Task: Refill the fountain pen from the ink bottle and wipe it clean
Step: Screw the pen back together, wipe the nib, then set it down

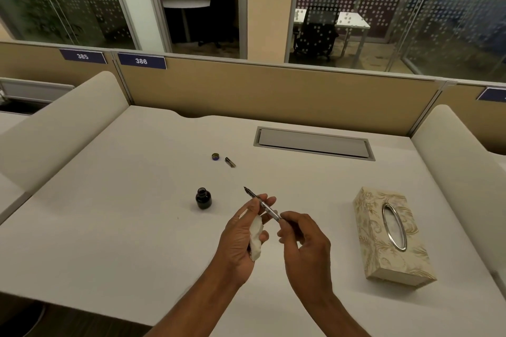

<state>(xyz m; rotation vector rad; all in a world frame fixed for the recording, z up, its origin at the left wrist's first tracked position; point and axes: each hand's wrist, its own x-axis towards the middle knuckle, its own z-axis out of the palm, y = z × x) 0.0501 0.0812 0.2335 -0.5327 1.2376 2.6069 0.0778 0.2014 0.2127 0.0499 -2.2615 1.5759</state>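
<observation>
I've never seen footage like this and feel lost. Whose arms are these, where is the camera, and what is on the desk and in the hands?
There is no machine here. The one picture comes from a camera worn on a person's head, looking down at their own two bare hands.

The left hand holds a crumpled white tissue and steadies the fountain pen, whose nib points up and away. The right hand pinches the pen's rear end.

On the white desk stand an open ink bottle, with its cap and a small pen part farther back. A patterned tissue box lies on the right.
</observation>
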